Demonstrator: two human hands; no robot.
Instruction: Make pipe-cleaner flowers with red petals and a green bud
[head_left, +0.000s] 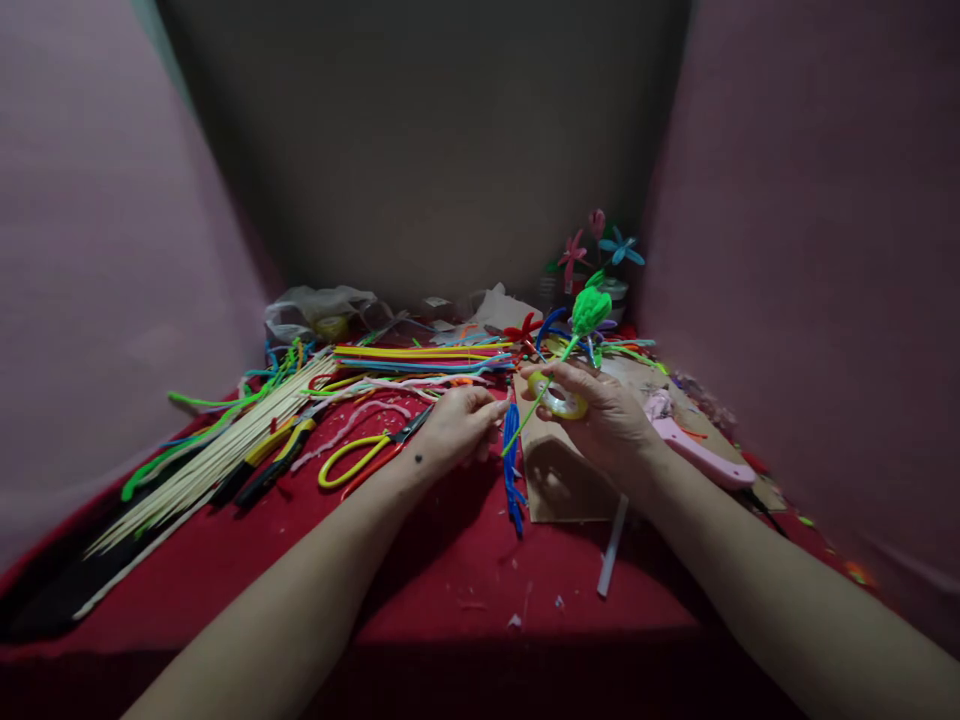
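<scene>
My right hand (611, 420) is closed around a roll of clear tape (574, 403) with a yellowish core. Between its fingers it also holds a green fuzzy pipe-cleaner flower (591, 312), whose thin green stem slants down to the left. My left hand (465, 425) is pinched close by, left of the stem; what its fingertips hold, if anything, is too small to make out. Right beside those fingertips lies a bundle of blue pipe cleaners (513, 480) on the red cloth. Under my right hand is a piece of brown cardboard (562, 490).
Scissors (356, 460), pliers (274, 460) and wooden sticks (217, 450) lie left. Coloured pipe cleaners (420, 360) stretch across the back. A pink glue gun (701, 455) and a glue stick (613, 550) lie right. Finished flowers (600, 248) stand behind.
</scene>
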